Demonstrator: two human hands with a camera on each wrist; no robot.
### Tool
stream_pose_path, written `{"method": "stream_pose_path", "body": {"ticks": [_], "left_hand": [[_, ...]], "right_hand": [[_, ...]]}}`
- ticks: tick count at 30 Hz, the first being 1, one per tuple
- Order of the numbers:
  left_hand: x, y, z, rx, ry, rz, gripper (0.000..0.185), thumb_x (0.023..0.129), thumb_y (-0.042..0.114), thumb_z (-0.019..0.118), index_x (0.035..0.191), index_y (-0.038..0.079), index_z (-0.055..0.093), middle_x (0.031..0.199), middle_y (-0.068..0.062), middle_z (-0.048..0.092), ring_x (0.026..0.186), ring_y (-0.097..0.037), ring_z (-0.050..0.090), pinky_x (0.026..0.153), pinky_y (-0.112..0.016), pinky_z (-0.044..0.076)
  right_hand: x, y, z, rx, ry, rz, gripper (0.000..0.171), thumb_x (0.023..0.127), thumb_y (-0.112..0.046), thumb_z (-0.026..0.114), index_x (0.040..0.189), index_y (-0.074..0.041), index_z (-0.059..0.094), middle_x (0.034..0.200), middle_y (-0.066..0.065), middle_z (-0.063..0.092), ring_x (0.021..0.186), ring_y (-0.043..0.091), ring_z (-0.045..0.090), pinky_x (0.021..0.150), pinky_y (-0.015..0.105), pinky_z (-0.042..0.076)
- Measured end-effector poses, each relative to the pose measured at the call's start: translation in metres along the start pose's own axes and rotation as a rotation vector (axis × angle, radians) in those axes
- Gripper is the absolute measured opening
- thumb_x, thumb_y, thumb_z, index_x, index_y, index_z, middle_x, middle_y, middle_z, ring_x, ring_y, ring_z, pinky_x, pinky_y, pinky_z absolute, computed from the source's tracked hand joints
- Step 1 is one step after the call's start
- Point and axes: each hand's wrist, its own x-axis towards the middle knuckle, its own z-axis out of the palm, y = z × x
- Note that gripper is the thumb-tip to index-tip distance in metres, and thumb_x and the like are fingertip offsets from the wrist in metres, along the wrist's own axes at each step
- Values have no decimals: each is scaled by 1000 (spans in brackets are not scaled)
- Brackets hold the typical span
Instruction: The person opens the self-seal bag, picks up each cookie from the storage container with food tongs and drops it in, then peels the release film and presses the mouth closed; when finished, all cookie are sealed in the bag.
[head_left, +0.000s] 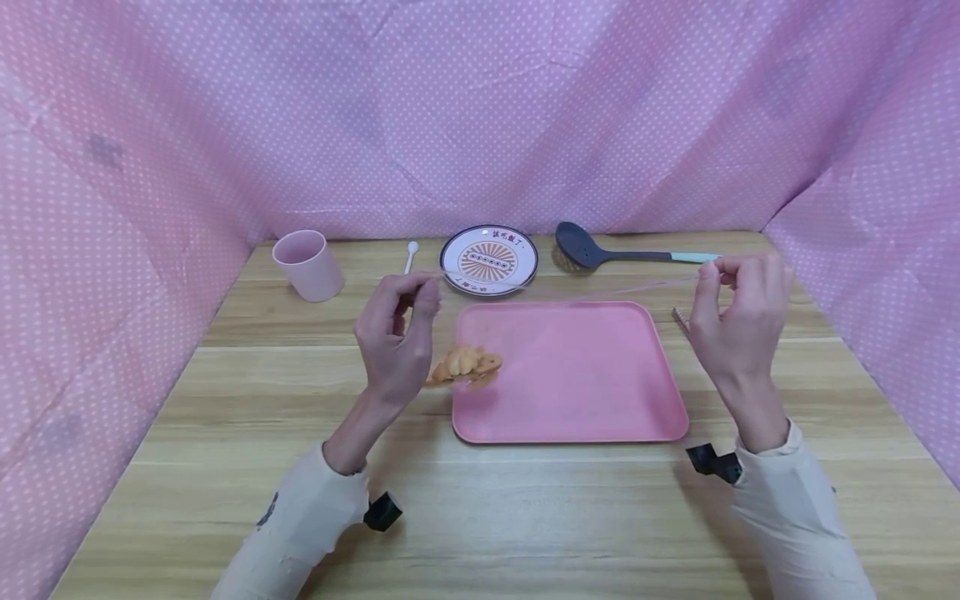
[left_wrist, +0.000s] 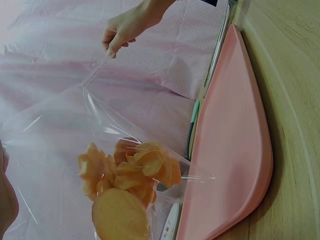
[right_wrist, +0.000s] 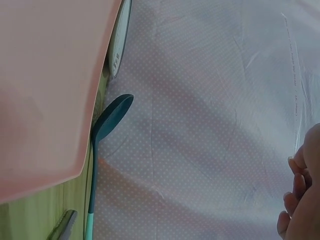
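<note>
While hands [head_left: 570,325] stretch bag [left_wrist: 75,150], chips [left_wrist: 127,175] inside.

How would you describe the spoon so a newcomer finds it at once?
Start at the pink tray and look to the table's back edge. Between the pink cup and the patterned plate lies the spoon: small, white, far slimmer than the dark ladle.

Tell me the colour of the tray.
Pink; the tray shows best in the head view.
</note>
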Motion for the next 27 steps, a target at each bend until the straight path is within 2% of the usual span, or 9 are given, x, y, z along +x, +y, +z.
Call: {"method": "stream_pose_path", "body": {"ticks": [8,12,13,15,19,23,26,27], "left_hand": [[0,0,1,15,19,5,13,100,-1,63,97,-13,68,77,-18,61,69,-15,55,52,-16,36],[1,1,1,16,24,1,5,96,-10,62,96,-13,66,77,-19,61,69,-15,55,52,-17,36],[1,0,0,15,23,1,5,96,-10,62,96,-13,66,78,-19,61,69,-15,55,53,-17,37],[1,0,-1,8,20,1,7,97,-8,62,96,-14,66,78,-20,62,69,-15,56,55,-17,40],[2,-2,-3,13,19,6,11,99,-3,63,97,-14,66,79,-20,62,70,-15,57,57,-16,42],[3,-3,-5,13,23,11,6,96,-9,62,95,-14,66,78,-20,62,71,-15,57,58,-16,43],[3,-3,-5,1,27,14,4,94,-13,61,94,-14,65,78,-21,61,72,-15,57,60,-17,46],[3,-3,-5,-1,30,15,4,94,-14,61,94,-14,66,78,-21,61,72,-15,57,61,-17,46]], "right_hand": [[-1,0,0,-17,-27,16,24,98,-6,55,91,17,59,90,30,52,89,48,49,87,30,31],[-2,5,-2,-24,-37,45,24,98,-6,55,93,17,58,85,7,49,88,42,49,85,28,33],[-2,7,-3,-27,-38,50,23,98,-5,56,94,18,59,85,6,49,88,40,48,85,27,33],[-3,10,-6,-40,-41,60,23,97,-5,57,95,18,59,85,6,49,88,37,47,84,27,33],[-4,19,-12,-69,-52,65,24,97,-5,57,95,19,60,91,29,52,89,42,48,86,30,32],[-4,30,-21,-99,-70,92,20,96,-2,57,95,18,59,87,23,49,89,45,47,86,36,33],[-6,41,-29,-123,-86,113,16,95,1,57,95,17,60,84,19,48,87,41,45,85,41,32],[-8,45,-32,-131,-90,122,16,94,2,57,95,18,60,83,19,48,86,34,46,85,41,31]]}}
